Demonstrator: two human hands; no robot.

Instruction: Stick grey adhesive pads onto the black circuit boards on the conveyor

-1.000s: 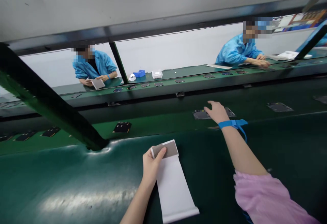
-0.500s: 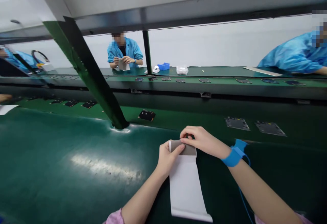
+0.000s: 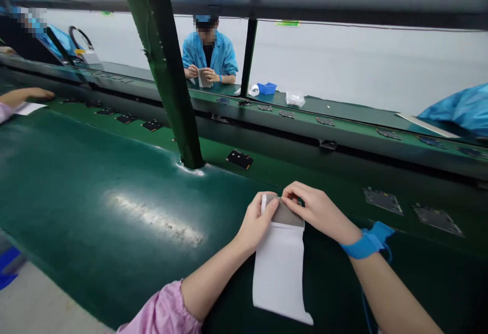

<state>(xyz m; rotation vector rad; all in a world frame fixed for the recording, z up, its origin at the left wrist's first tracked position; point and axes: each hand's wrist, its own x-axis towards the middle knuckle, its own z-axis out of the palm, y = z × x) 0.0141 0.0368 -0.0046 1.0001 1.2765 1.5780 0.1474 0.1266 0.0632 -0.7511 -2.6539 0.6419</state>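
A long white paper strip (image 3: 280, 268) with a grey section (image 3: 287, 213) at its top hangs down toward me over the dark green bench, its lower end curling. My left hand (image 3: 259, 219) grips the strip's upper left side, thumb lying across the grey face. At the top edge of the grey part, the thumb and fingertips of my right hand (image 3: 310, 202) are pinched together. Whatever lies between those fingertips is too small to make out. A blue wrist strap (image 3: 366, 242) with a cord is around my right wrist.
Beyond the bench (image 3: 114, 161), a black circuit board (image 3: 239, 159) and grey boards (image 3: 382, 200) lie on a green belt. A slanted green post (image 3: 171, 80) rises at left. Across, a person in blue (image 3: 209, 57) holds a similar strip. Another person's hand (image 3: 36, 93) reaches in at left.
The view has turned and tilted down, so the scene sits differently. My right fingertips have closed into a pinch at the grey section's top edge. Another person's hand has appeared further in at left.
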